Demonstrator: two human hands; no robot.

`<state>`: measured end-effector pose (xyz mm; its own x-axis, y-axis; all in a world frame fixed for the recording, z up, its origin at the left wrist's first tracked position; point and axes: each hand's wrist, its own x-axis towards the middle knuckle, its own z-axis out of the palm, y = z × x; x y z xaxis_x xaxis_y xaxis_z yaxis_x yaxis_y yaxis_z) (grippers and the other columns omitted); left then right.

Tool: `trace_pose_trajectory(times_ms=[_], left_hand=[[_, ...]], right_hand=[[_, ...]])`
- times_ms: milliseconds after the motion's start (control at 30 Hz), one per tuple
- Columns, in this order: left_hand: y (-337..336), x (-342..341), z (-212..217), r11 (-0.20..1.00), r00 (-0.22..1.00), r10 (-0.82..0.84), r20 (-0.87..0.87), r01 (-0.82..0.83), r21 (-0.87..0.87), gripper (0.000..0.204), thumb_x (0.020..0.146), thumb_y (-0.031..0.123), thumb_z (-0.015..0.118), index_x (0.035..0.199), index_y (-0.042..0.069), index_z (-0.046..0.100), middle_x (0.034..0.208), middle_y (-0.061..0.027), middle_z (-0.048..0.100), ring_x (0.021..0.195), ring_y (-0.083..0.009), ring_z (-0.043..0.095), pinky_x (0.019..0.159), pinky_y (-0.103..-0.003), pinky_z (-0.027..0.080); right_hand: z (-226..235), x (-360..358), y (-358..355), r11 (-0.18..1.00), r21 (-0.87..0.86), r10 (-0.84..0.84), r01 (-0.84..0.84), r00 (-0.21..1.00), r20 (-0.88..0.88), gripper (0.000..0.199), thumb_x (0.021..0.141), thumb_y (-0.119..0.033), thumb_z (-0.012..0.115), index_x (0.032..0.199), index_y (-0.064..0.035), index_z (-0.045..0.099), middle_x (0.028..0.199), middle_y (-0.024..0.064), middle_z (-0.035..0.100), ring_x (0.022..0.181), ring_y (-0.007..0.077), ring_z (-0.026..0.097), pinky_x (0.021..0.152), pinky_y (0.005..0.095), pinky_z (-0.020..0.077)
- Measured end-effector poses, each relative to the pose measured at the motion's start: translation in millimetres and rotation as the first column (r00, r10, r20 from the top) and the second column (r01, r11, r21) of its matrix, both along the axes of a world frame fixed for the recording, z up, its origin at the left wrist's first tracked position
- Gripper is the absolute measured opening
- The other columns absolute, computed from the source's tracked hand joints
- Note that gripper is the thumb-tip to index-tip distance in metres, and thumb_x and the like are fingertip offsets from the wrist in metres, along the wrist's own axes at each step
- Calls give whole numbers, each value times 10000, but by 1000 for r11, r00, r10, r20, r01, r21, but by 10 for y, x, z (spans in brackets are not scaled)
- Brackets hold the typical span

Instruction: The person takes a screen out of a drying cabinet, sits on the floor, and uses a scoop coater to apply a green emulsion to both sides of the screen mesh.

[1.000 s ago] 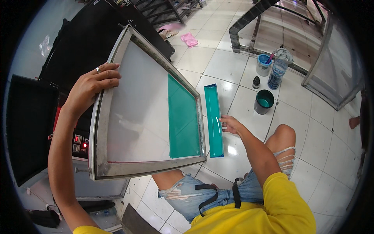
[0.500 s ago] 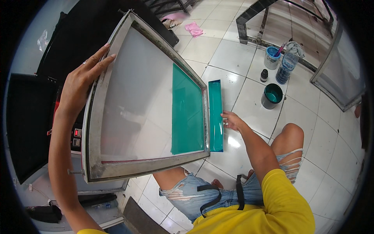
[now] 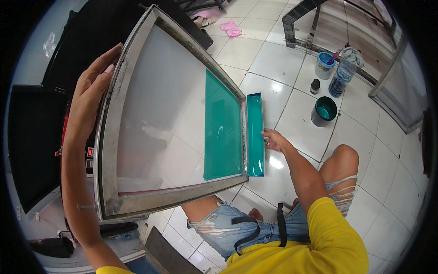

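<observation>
A metal-framed printing screen [image 3: 146, 100] stands tilted in front of me, its pale mesh coated with green emulsion along the right part. At the frame's left edge my left hand [image 3: 91, 93] steadies it, thumb on the near side and fingers reaching along the outer edge. My right hand [image 3: 275, 140] grips the side of a long scoop coater [image 3: 255, 132], which carries green emulsion. The coater lies lengthwise beside the frame's right bar; whether the two touch, I cannot tell.
On the tiled floor to the right stand a black cup of green emulsion [image 3: 323, 112], a small dark bottle [image 3: 315, 86], a blue-rimmed tub [image 3: 325, 66] and a plastic bottle [image 3: 343, 75]. Another framed screen [image 3: 401, 91] leans at far right. A pink cloth [image 3: 231, 29] lies farther off.
My left hand has slid slightly down and outward along the frame's edge, its fingers less hooked over. The screen's lower left corner sits a little lower. The right hand keeps hold of the coater.
</observation>
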<state>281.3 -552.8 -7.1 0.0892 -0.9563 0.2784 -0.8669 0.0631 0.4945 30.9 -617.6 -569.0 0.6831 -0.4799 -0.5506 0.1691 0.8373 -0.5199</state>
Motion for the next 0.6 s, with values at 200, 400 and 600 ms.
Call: trace_pose_trajectory(times_ms=[200, 400, 600], left_hand=[[-30, 24, -64, 988, 987, 152, 56, -152, 0, 692, 829, 432, 589, 1363, 9, 467, 1383, -264, 447, 1280, -351, 462, 1079, -454, 340], [23, -242, -132, 967, 969, 241, -45, -244, -76, 687, 818, 423, 622, 1340, -5, 491, 1331, -270, 497, 1217, -344, 526, 1060, -420, 374], [26, -200, -138, 967, 960, 234, -154, -247, -68, 665, 809, 373, 649, 1332, -8, 499, 1250, -273, 560, 1070, -296, 634, 972, -386, 472]], right_hand=[[-11, 85, 7, 1000, -20, 14, -15, 999, -43, 466, 939, -257, 575, 1366, -141, 429, 1190, 2, 543, 1050, 177, 507, 868, 381, 445], [-122, 122, -30, 999, -41, 23, -25, 998, -50, 554, 929, -271, 575, 1425, -130, 372, 1306, 57, 498, 1221, 235, 445, 967, 431, 391], [-10, 261, 17, 998, -47, 40, -45, 995, -91, 528, 942, -262, 553, 1421, -128, 375, 1317, 64, 497, 1227, 227, 454, 983, 425, 388]])
